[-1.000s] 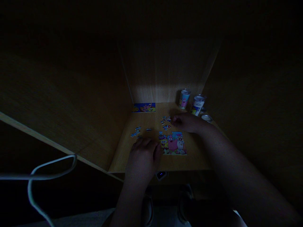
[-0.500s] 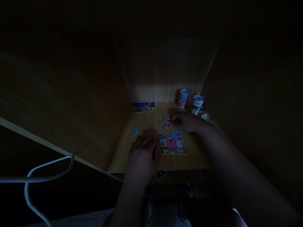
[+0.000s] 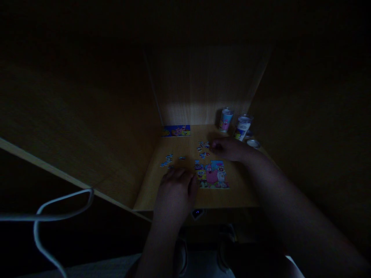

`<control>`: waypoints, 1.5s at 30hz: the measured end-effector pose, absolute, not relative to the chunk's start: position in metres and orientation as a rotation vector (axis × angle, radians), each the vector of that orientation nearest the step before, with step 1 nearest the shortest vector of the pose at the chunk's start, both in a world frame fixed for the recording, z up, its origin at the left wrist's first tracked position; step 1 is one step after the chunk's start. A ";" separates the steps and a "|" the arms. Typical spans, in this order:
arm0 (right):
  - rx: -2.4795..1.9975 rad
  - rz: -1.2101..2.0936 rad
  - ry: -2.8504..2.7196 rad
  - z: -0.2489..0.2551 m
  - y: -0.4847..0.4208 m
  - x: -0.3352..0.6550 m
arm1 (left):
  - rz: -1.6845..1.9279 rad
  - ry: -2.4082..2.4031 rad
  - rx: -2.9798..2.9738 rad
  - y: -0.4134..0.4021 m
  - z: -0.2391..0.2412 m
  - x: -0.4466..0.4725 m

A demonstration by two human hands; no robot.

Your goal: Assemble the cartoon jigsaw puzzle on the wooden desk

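A partly joined cartoon jigsaw puzzle (image 3: pixel 213 177) lies on the wooden surface, with a gap along its top edge. My left hand (image 3: pixel 176 189) rests palm down at its left side, fingers laid out and the thumb by the puzzle's left edge. Just beyond the puzzle are loose puzzle pieces (image 3: pixel 203 146). My right hand (image 3: pixel 224 148) is beside them on the right, its fingers curled in; whether a piece is between them is too dark to see. More puzzle pieces (image 3: pixel 167 160) lie past my left fingertips, with a single puzzle piece (image 3: pixel 182 158) apart from them.
Two clear-lidded cartoon canisters (image 3: pixel 225 120) (image 3: pixel 242 128) stand at the back right. A round lid (image 3: pixel 253 143) lies near my right forearm. At the back left is a flat cartoon picture strip (image 3: pixel 175 131). Wooden panels enclose the surface; a white cable (image 3: pixel 62 217) hangs at left.
The whole view has shifted slightly. Both hands keep almost the same places, and the puzzle and loose pieces show no visible change.
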State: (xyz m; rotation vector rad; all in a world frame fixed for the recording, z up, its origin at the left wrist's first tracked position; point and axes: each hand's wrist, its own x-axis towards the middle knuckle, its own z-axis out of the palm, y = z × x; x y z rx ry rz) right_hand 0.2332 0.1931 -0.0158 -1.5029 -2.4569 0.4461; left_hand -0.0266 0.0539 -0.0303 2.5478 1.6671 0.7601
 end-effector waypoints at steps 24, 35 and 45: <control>-1.474 0.461 -2.441 -0.019 0.196 0.235 | 0.771 1.657 2.531 0.054 -0.028 -0.026; -1.447 0.420 -2.445 -0.021 0.196 0.235 | 0.773 1.673 2.557 0.055 -0.033 -0.028; -1.497 0.411 -2.396 -0.018 0.195 0.234 | 0.818 1.648 2.565 0.057 -0.035 -0.027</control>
